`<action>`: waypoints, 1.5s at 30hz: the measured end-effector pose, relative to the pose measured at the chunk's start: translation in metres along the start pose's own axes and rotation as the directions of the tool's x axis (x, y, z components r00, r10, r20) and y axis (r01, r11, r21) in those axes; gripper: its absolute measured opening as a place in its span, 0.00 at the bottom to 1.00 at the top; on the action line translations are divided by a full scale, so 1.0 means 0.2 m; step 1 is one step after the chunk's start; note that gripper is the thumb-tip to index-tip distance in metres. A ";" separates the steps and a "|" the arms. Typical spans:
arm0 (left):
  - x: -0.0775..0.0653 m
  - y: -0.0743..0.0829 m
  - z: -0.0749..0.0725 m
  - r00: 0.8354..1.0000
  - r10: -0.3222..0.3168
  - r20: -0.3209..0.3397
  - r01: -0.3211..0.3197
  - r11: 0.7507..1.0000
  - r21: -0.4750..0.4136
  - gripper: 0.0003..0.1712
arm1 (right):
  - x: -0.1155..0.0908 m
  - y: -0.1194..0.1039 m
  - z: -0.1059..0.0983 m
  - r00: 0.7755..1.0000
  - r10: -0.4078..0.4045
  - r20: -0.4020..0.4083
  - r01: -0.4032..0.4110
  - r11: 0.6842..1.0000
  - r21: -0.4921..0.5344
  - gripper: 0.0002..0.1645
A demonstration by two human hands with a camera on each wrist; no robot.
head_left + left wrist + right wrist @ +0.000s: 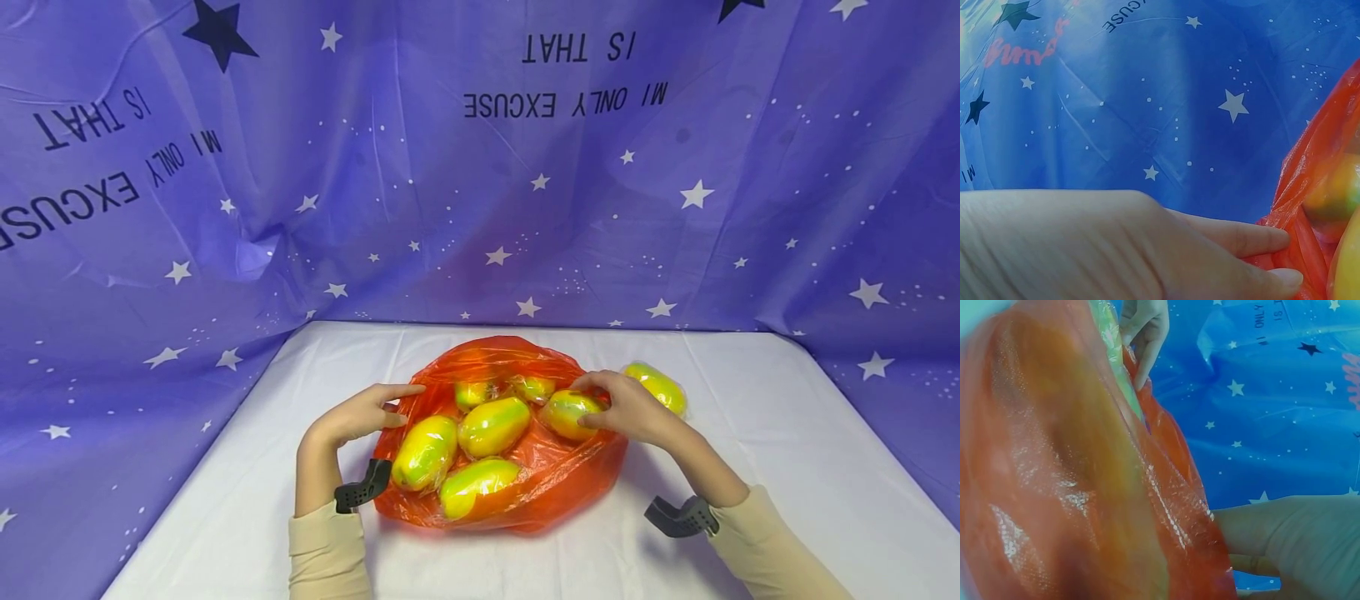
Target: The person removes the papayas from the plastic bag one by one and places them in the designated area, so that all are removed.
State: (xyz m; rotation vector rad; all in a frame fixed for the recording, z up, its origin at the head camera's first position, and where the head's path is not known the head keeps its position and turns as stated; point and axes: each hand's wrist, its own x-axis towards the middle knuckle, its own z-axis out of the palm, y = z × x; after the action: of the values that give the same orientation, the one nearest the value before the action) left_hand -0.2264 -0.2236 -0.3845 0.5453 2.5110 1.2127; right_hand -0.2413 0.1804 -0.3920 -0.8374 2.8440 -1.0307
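A red plastic bag (555, 500) lies on its side with its mouth spread open. Inside are several yellow-green, mango-like fruits, each in clear wrap; one such mango (495, 427) sits in the middle. My left hand (363, 412) holds the left rim of the bag between thumb and finger, as the left wrist view also shows. At the right side of the mouth, my right hand (630, 408) grips a wrapped mango (567, 414) with thumb and fingers. In the right wrist view the red film (1054, 456) covers most of what lies below that hand.
Another wrapped mango (658, 388) lies outside the bag, behind my right hand. A white cloth (787, 433) covers the table. Purple-blue sheeting (480, 183) with stars and lettering hangs behind and at both sides. Each wrist carries a black mount (682, 517).
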 end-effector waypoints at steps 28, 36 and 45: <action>0.00 0.01 0.00 1.000 -0.007 -0.003 0.007 1.000 0.008 0.30 | 0.01 0.04 0.07 0.999 -0.013 0.034 0.015 0.997 -0.072 0.34; 0.00 0.02 0.01 1.000 -0.001 -0.002 0.001 1.000 0.010 0.30 | 0.01 0.04 0.08 1.000 0.023 0.014 -0.022 1.000 -0.018 0.33; 0.00 0.02 0.01 1.000 -0.017 -0.010 0.017 1.000 0.014 0.30 | 0.00 0.02 0.07 0.997 0.077 0.030 -0.080 0.990 0.113 0.34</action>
State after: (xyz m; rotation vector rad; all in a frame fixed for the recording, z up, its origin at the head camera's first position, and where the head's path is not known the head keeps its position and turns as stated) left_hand -0.2250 -0.2192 -0.3821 0.5213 2.5287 1.1953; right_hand -0.2404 0.1747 -0.4052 -0.7189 2.7419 -1.1506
